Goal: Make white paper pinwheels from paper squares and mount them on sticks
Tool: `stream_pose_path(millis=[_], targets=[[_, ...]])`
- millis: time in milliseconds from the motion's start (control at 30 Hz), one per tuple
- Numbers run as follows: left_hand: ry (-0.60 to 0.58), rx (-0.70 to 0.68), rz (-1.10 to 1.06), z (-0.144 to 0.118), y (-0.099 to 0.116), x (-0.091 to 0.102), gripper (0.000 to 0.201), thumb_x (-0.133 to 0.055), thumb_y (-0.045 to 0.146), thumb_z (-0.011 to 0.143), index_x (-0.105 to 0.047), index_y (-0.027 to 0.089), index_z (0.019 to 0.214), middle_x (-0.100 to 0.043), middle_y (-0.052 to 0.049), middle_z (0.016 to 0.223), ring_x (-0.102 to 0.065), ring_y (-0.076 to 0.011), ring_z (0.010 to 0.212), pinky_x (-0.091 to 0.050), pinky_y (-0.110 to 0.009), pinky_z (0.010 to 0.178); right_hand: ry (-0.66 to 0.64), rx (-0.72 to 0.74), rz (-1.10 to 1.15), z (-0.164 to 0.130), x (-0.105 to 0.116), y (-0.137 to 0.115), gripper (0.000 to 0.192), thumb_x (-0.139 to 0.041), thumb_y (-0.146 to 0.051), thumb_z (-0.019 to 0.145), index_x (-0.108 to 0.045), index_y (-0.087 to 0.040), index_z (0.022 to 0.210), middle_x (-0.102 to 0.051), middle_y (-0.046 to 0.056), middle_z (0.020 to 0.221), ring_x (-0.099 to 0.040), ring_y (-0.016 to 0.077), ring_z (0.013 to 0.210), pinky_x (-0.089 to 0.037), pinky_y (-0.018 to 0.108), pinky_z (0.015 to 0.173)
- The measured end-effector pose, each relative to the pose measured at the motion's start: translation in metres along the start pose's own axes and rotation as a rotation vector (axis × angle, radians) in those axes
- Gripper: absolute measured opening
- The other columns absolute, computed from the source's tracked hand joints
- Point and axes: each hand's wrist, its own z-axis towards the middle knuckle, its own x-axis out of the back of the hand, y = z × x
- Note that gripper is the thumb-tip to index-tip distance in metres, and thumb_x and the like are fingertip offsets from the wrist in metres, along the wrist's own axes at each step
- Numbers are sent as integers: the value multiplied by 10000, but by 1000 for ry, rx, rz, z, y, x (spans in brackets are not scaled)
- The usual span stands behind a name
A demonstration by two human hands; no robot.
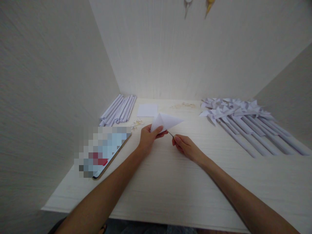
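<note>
Head view: folded paper (pixel 163 121) pinched in left hand (pixel 148 139) fingers (pixel 159 130).

The left hand (pixel 148 138) pinches a folded white paper (pixel 165 122) at its lower corner, held just above the worktop (pixel 170 188); the right hand (pixel 186 147) grips a thin pin (pixel 170 134) beside it; paper rolls (pixel 119 110) lie far left, pinwheels (pixel 243 120) right, a phone (pixel 104 151) near the left forearm.

paper rolls (pixel 118 110) far left | phone (pixel 104 151) before them | pinwheels (pixel 243 122) right | square sheet (pixel 147 110) between, on table (pixel 170 185)
</note>
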Motion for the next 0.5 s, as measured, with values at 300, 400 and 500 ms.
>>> stream_pose_path(millis=[300,400,500], targets=[[-2,7,-28,1,0,0,246,-688,246,563,-617,81,732,-666,-67,692,-621,-132,574,-521,-266,634,12,-23,-30,0,-1,-2,335,-280,-389,829,-425,-186,605,-310,-66,434,-273,74,388,-202,215,408],[-2,11,-42,1,0,0,239,-689,233,562,-618,79,729,-665,-64,693,-621,-131,574,-524,-267,640,18,-12,-68,-1,-1,-4,332,-274,-383,830,-419,-187,604,-310,-65,435,-278,76,393,-207,217,414],[-6,11,-51,0,0,0,235,-690,228,560,-617,80,727,-664,-61,695,-622,-132,576,-526,-269,640,27,1,-105,-2,-1,-4,328,-276,-378,829,-416,-188,601,-323,-59,445,-294,79,406,-214,218,421]])
